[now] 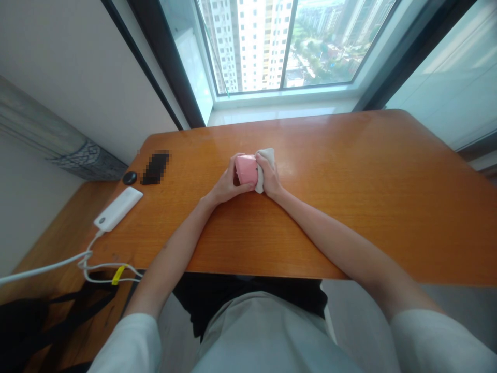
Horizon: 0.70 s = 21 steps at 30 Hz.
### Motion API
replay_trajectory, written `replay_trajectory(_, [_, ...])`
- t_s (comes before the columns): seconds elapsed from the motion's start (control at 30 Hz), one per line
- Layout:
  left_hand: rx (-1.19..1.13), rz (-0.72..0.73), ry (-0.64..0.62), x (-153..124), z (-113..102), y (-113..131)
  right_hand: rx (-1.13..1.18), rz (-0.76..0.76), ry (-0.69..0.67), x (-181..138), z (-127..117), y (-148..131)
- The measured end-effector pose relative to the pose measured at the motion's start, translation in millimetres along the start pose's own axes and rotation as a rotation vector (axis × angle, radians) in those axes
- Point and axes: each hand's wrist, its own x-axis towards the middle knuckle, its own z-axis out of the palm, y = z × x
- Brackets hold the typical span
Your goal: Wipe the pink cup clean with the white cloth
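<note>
Over the middle of the wooden table, my left hand [227, 185] grips a small pink box-shaped object [247, 170] by its left side, fingers behind and thumb in front. What kind of object it is, I cannot tell. My right hand [272, 176] is closed on a white cloth [267, 154], either a rag or a tissue, and presses it against the right side of the pink object. Part of the cloth is hidden under my right fingers.
On the table [368, 197] at the left lie a white power bank [118, 209] with a white cable [46, 270], a round black object [129, 178] and a blurred dark item [155, 168]. A window [287, 46] stands beyond the far edge. A black bag [23, 331] sits at lower left.
</note>
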Motion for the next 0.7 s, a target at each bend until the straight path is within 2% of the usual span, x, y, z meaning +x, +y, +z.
replay_trajectory(0.13, [0.099,0.067,0.02,-1.6,-1.0,-4.2,0.005,0.02,-0.005,-0.2,0.7,-1.6])
replay_trajectory(0.23, [0.264,0.224,0.041,-0.4,-7.3,-5.3,0.021,0.045,0.002,0.6,0.7,-4.0])
replay_trajectory(0.33, [0.407,0.356,0.012,1.3,-15.7,-3.0,0.029,0.047,0.011,1.3,0.7,-5.9])
replay_trajectory(0.5, [0.552,0.35,-0.043,0.0,-22.3,0.4,0.049,0.029,0.011,2.4,1.0,-5.4])
replay_trajectory(0.7, [0.511,0.333,0.01,-1.1,-16.8,4.6,0.027,-0.001,0.013,3.6,0.1,-3.8])
